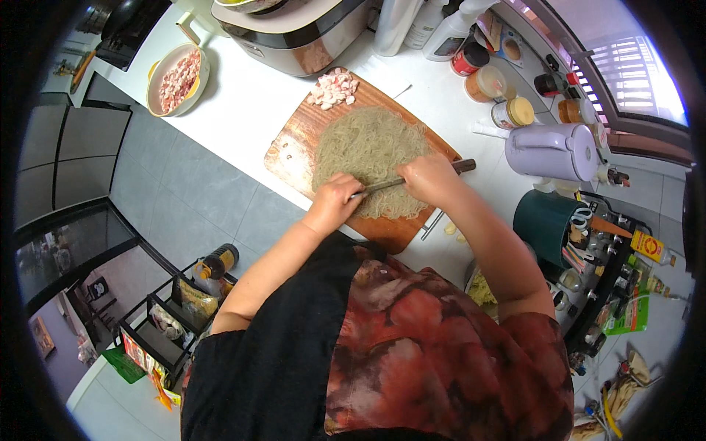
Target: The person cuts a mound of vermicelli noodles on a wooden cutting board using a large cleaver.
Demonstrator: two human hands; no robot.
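Note:
A wide mound of thin, pale noodles (367,140) lies on a wooden cutting board (292,135). Across its near part is a knife (386,184), seen almost edge-on, its dark handle (464,165) pointing right. My right hand (427,179) is closed around the knife near the handle. At the knife's other end, my left hand (335,198) has its fingers on the blade's tip; whether they grip it or only press on it is hard to tell. Small diced pale-pink pieces (333,89) form a pile at the board's far corner.
A handled bowl (201,82) of diced pink meat (180,80) stands at the far left of the counter. Behind the board is a rice cooker (298,47). Jars (485,84), a lilac jug (543,151) and a dark green container (543,223) line the right. Garlic cloves (450,228) lie beside the board.

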